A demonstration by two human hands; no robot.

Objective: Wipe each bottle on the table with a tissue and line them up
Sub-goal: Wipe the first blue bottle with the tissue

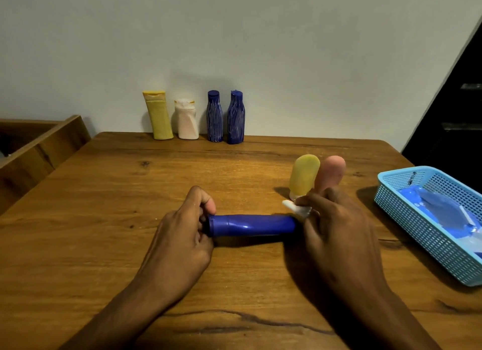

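A dark blue bottle (251, 225) lies sideways just above the wooden table (104, 193), cap to the left. My left hand (182, 232) grips its cap end. My right hand (336, 224) pinches a white tissue (297, 207) against the bottle's base. Along the back edge by the wall stands a row: a yellow bottle (158, 115), a white bottle (186, 120) and two dark blue bottles (214, 116) (235, 117). Behind my right hand stand a yellow tube (303, 176) and a pink tube (330, 173), caps down.
A light blue mesh basket (407, 211) sits at the table's right edge with a blue packet (440, 208) inside. A wooden frame (39, 146) stands off the left side. A dark opening (459, 101) is at the far right.
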